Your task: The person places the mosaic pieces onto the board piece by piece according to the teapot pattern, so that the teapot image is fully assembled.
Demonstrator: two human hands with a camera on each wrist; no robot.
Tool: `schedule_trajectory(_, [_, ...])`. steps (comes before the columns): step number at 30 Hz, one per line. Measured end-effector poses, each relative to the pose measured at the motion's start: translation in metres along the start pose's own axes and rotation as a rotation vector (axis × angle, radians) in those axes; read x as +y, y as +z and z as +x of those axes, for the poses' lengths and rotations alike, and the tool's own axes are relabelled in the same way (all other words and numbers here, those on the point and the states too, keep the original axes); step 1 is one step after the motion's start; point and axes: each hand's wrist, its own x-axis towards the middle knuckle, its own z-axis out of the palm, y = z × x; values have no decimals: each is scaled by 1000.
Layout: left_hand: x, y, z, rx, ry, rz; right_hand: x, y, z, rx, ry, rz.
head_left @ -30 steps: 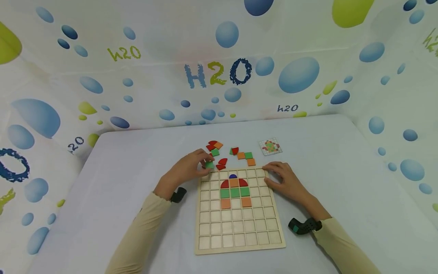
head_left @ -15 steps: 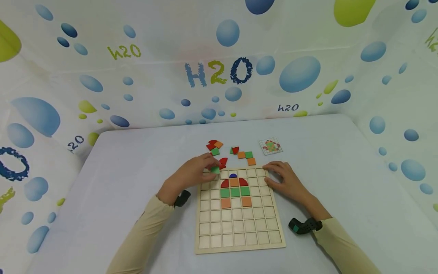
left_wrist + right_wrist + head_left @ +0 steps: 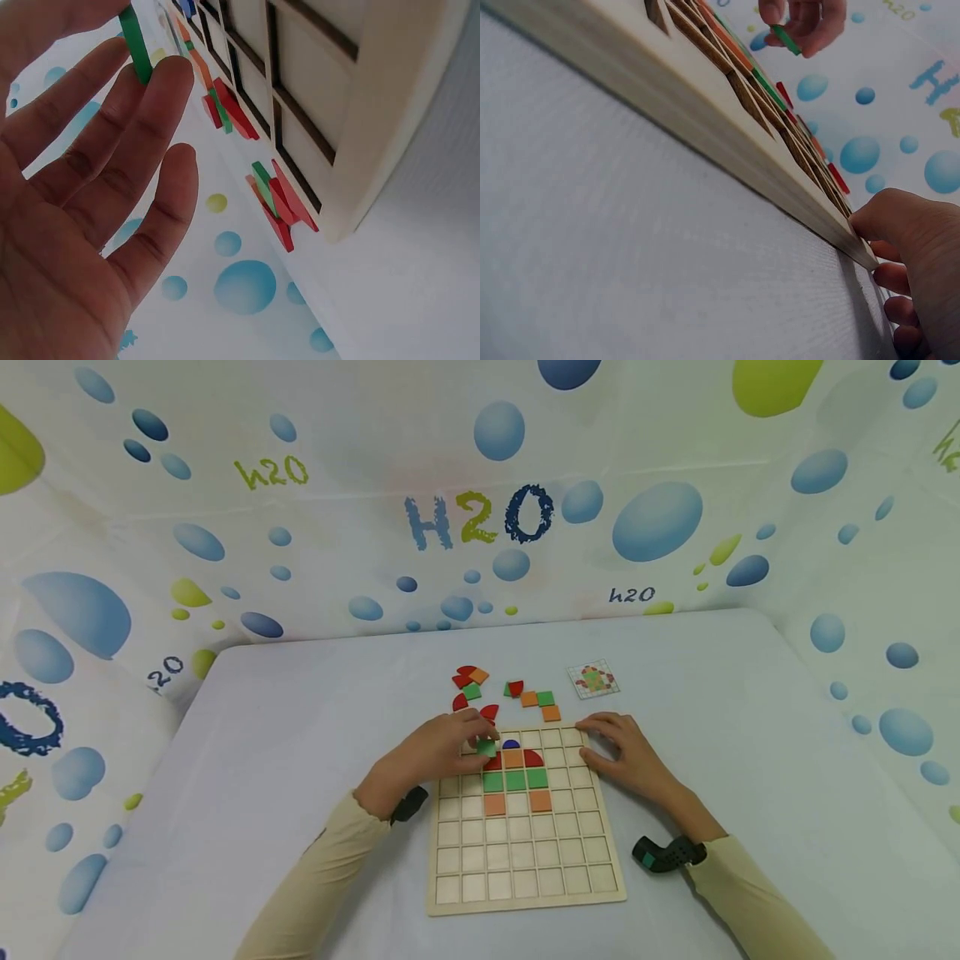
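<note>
In the head view my left hand point(image 3: 438, 747) pinches a green square tile point(image 3: 487, 747) between thumb and fingers, over the upper left of the wooden grid board point(image 3: 497, 887). The tile point(image 3: 136, 41) stands nearly edge-on in the left wrist view. On the board sit a blue half-round tile point(image 3: 511, 744), an orange square point(image 3: 513, 760) flanked by red rounded tiles, a row of green squares point(image 3: 515, 781) and two lower orange squares. The left red one is partly hidden by the held tile. My right hand point(image 3: 622, 752) grips the board's upper right corner, thumb on the rim.
Behind the board lie loose red, orange and green tiles, among them a green square point(image 3: 545, 698) and an orange square point(image 3: 551, 713). A small pattern card point(image 3: 593, 680) lies at the back right. White cloth with bubble prints rises behind the table.
My left hand has carried the green square tile from the loose pieces behind the board rightward and nearer, over the board's upper left. My right hand has stayed at the corner.
</note>
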Motion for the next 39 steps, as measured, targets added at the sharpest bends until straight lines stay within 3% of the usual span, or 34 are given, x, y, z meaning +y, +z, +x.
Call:
schedule_trajectory(17, [11, 11, 4, -93, 52, 52, 0, 0, 0, -8, 16, 0])
schedule_trajectory(24, [19, 15, 5, -128, 114, 22, 0, -1, 1, -11, 12, 3])
schedule_trajectory(33, [29, 18, 6, -233, 77, -72, 0, -1, 2, -18, 16, 8])
schedule_trajectory(39, [30, 18, 6, -244, 99, -68, 1, -1, 1, -22, 26, 6])
